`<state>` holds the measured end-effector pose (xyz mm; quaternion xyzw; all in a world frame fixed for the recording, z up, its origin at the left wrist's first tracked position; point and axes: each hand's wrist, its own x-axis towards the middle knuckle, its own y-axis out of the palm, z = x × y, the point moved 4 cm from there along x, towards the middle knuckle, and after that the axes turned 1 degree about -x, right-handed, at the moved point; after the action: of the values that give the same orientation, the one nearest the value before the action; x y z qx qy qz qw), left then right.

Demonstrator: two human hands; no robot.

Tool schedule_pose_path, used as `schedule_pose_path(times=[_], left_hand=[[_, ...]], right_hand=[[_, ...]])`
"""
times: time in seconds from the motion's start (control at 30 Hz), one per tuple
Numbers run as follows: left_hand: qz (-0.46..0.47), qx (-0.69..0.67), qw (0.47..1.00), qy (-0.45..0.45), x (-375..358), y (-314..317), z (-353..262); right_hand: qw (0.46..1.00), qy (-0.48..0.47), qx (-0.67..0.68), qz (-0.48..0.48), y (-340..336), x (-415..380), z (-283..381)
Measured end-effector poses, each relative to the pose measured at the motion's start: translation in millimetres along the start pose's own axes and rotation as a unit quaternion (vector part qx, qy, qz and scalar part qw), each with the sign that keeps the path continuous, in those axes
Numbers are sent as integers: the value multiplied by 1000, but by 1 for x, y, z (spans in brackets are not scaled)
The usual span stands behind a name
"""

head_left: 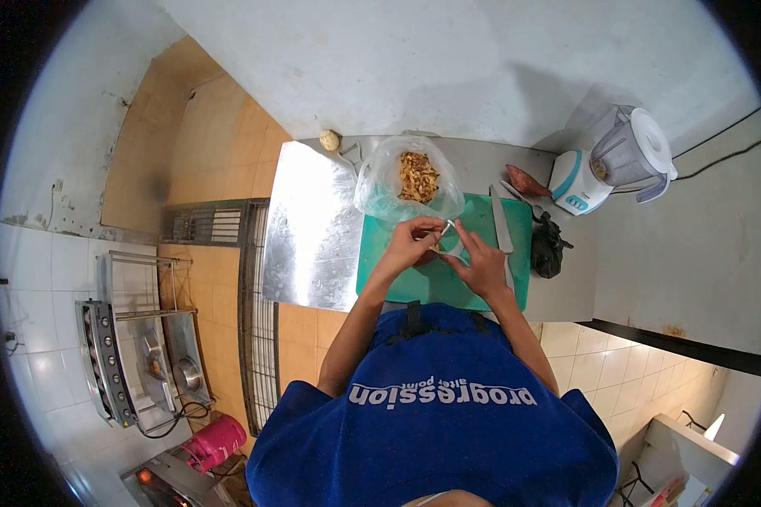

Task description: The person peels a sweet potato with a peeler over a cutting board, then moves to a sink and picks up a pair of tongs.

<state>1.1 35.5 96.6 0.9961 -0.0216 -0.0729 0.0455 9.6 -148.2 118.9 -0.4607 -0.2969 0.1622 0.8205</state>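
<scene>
One steel surface [313, 228] carries everything. On it lies a green cutting board [448, 283], with a clear plastic bag [389, 182] of brownish peelings at its far left corner and a blender [613, 165] well off to the right. A knife [500, 221] rests on the board's right side. Over the board, the left hand [410, 243] and right hand [484, 266] meet, fingers closed on a small pale peeler [450, 239]; whatever lies beneath is hidden.
</scene>
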Motion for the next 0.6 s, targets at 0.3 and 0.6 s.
schedule_pose_path(times=[0.3, 0.6], left_hand=[[-70, 14, 997, 15, 22, -33, -16], [-205, 61, 975, -62, 12, -79, -13]], right_hand=[[1000, -9, -22, -13, 1, 49, -12], [997, 60, 50, -22, 56, 64, -33]])
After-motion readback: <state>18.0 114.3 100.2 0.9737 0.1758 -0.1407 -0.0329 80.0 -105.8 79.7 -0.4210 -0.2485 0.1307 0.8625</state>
